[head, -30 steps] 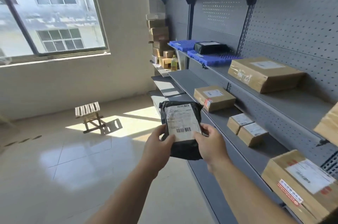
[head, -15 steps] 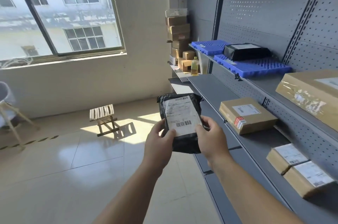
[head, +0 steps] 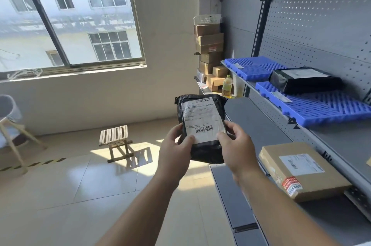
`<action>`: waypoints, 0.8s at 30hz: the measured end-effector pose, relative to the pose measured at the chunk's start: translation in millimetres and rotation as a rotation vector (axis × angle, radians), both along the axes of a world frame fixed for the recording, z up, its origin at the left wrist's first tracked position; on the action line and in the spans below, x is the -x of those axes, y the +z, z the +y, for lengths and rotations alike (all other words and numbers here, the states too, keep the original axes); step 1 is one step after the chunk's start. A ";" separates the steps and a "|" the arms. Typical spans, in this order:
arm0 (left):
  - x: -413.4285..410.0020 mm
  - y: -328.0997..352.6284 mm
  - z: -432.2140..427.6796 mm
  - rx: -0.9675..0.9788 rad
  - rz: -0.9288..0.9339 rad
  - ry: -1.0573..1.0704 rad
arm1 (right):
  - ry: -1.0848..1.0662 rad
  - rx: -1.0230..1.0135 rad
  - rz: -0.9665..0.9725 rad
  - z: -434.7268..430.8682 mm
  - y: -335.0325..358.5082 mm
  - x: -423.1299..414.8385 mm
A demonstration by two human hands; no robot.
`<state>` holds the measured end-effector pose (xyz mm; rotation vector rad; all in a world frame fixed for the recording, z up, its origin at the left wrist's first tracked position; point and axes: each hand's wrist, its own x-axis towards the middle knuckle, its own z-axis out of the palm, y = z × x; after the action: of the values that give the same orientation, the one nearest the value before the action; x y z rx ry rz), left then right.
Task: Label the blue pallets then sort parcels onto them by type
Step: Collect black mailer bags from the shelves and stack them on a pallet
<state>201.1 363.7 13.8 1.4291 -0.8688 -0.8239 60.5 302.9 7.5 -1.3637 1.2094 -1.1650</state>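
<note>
A black plastic mailer bag (head: 202,123) with a white barcode label is held upright in front of me. My left hand (head: 176,151) grips its lower left edge and my right hand (head: 235,145) its lower right edge. Two blue pallets lie on the upper grey shelf to the right: the far pallet (head: 253,67) carries only a small label slip, and the near pallet (head: 321,107) carries a label slip and another black mailer bag (head: 303,80). A brown cardboard parcel (head: 303,169) rests on the shelf below.
Grey pegboard shelving (head: 261,125) runs along the right. Stacked cardboard boxes (head: 208,44) and a yellow bottle (head: 227,86) stand at its far end. A small wooden stool (head: 116,141) is on the tiled floor, and a white chair (head: 10,121) stands at the left under the window.
I have walked forward along the shelving with the bag in both hands. The blue pallets are now closer and the lower cardboard parcels have slid out of view to the right.
</note>
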 end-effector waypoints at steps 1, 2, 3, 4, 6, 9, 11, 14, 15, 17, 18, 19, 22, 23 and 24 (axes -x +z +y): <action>-3.7 1.4 -16.3 0.005 0.011 -0.013 | -0.018 0.018 0.009 -14.1 1.0 -2.6; -7.7 2.6 -33.2 0.011 0.022 -0.029 | -0.037 0.033 0.020 -28.3 2.3 -5.3; -11.8 3.5 -51.3 0.018 0.032 -0.048 | -0.056 0.044 0.028 -42.7 3.8 -8.0; -15.9 4.4 -69.7 0.026 0.042 -0.071 | -0.078 0.054 0.033 -57.0 5.6 -10.6; -23.5 7.4 -108.1 0.051 0.048 -0.119 | -0.135 0.081 0.051 -86.0 10.5 -15.1; -31.0 16.6 -164.4 0.076 0.053 -0.210 | -0.253 0.112 0.082 -125.0 23.1 -18.8; -31.9 24.1 -199.3 0.082 0.069 -0.285 | -0.331 0.118 0.084 -146.5 31.6 -17.6; -23.8 34.8 -246.8 0.083 0.037 -0.401 | -0.457 0.118 0.076 -171.5 39.8 -8.8; -17.9 37.2 -260.2 0.079 0.039 -0.445 | -0.509 0.127 0.078 -177.4 41.3 -3.5; -1.4 39.9 -283.4 0.079 0.031 -0.529 | -0.615 0.150 0.097 -186.7 43.8 10.2; 8.5 40.8 -293.1 0.082 0.017 -0.566 | -0.661 0.152 0.108 -190.4 44.7 18.9; 19.6 41.9 -302.0 0.085 0.007 -0.602 | -0.703 0.148 0.119 -193.9 45.5 28.1; 56.4 45.7 -326.7 0.110 -0.027 -0.700 | -0.824 0.138 0.136 -204.1 48.3 59.5; 69.6 47.3 -334.1 0.120 -0.042 -0.731 | -0.863 0.142 0.133 -207.3 49.4 70.3; 83.2 49.4 -341.1 0.127 -0.053 -0.759 | -0.898 0.147 0.127 -210.1 50.6 81.2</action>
<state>117.9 22.6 63.2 0.9994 -1.5130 -1.2618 -20.8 92.8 58.1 -1.0003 1.9549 -1.8166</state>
